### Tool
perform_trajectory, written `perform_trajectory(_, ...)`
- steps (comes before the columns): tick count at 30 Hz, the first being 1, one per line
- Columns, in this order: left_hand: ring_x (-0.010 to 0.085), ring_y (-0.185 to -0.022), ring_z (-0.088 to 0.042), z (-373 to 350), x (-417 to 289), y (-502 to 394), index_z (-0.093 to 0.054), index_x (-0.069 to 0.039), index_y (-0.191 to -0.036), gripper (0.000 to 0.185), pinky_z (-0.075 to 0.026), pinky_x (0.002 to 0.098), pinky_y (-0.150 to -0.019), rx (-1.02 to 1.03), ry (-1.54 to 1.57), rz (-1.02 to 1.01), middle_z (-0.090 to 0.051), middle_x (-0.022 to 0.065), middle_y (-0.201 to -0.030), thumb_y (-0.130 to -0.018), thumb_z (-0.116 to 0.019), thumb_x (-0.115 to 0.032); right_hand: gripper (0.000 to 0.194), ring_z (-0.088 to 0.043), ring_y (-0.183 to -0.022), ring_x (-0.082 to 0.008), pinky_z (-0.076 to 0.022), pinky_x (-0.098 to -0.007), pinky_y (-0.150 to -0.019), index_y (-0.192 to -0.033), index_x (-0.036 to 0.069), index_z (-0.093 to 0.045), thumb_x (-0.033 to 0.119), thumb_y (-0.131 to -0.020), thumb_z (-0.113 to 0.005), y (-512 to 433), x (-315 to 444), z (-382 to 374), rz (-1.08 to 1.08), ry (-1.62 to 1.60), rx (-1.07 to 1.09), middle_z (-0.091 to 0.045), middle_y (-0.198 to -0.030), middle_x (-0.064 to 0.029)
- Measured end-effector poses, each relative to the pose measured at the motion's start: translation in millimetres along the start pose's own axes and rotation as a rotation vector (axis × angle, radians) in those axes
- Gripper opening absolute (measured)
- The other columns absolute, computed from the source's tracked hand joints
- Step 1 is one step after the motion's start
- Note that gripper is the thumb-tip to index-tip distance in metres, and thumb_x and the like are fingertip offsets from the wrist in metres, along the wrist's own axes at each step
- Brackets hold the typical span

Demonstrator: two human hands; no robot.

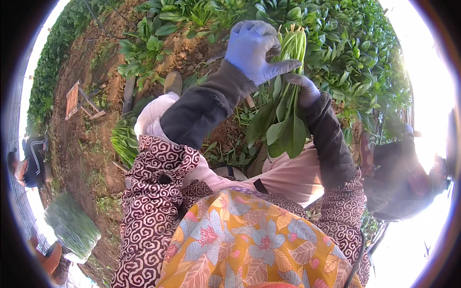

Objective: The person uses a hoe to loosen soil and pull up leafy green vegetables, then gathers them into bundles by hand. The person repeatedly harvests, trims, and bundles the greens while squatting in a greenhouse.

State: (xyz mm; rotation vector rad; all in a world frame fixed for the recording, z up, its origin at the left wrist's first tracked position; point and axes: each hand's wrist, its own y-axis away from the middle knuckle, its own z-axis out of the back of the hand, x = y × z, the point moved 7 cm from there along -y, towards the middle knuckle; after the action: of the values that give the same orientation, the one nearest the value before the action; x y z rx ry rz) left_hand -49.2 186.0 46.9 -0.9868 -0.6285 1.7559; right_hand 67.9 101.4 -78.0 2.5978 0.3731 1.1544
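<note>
A bunch of leafy greens, likely spinach (286, 126), hangs before me with its cut pale stems up and its broad leaves down. My right hand (304, 88), in a thin bluish glove, grips the stems from the right, thumb in front and the other fingers hidden. Against the left side of the stems is my left hand (252, 50), gloved the same way. Its fingers are curled and its thumb lies across the front of the stems; whether it grips them is unclear.
Dense leafy plants (353, 54) grow ahead and to the right. Cut greens (124, 142) lie by my left leg. A small wooden stool (84, 100) lies on the soil at left, near a filled clear bag (72, 225). People are at the left edge and close on my right (399, 172).
</note>
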Motion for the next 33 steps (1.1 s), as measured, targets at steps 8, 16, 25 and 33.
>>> perform_trajectory(8,0.0212,-0.094,-0.06,-9,-13,6,-0.063,-0.005,-0.078,0.021,-0.045,0.0348,-0.085,0.064,0.098,-0.08,-0.063,0.0033,-0.091,-0.068,-0.076,-0.019,0.035,-0.065,-0.079,-0.0214,-0.053,-0.033,-0.076,-0.109,-0.001,-0.057,0.013,-0.078,-0.062,-8,-5,16,0.002,-0.023,-0.129,-0.066,-0.093,-0.01)
perform_trajectory(16,0.0219,-0.109,-0.057,-76,31,54,-0.044,-0.001,-0.13,0.075,-0.047,0.0345,-0.094,0.348,1.842,1.237,-0.056,0.0136,-0.122,-0.077,-0.07,-0.047,0.055,-0.061,-0.098,-0.0246,-0.0471,-0.0371,-0.091,-0.123,0.001,-0.051,0.011,-0.07,-0.063,-2,-5,-13,-0.013,0.229,0.094,-0.062,-0.107,-0.0122)
perform_trajectory(25,0.0189,-0.104,-0.058,-65,1,31,-0.046,-0.005,-0.132,0.058,-0.048,0.0333,-0.092,0.518,1.825,0.671,-0.058,0.0121,-0.121,-0.083,-0.068,-0.026,0.061,-0.059,-0.104,-0.0242,-0.0448,-0.0373,-0.095,-0.123,-0.001,-0.049,0.019,-0.071,-0.072,-15,-54,24,-0.185,-0.056,0.397,-0.062,-0.11,-0.0131)
perform_trajectory(33,0.0183,-0.083,-0.064,-48,19,22,-0.066,-0.001,-0.096,0.021,-0.053,0.0286,-0.073,0.481,1.317,0.623,-0.068,0.0093,-0.094,-0.083,-0.069,-0.017,0.066,-0.048,-0.12,-0.0221,-0.0331,-0.0367,-0.105,-0.135,0.004,-0.041,0.028,-0.081,-0.071,-8,-23,-5,-0.045,0.424,0.181,-0.052,-0.128,-0.0103)
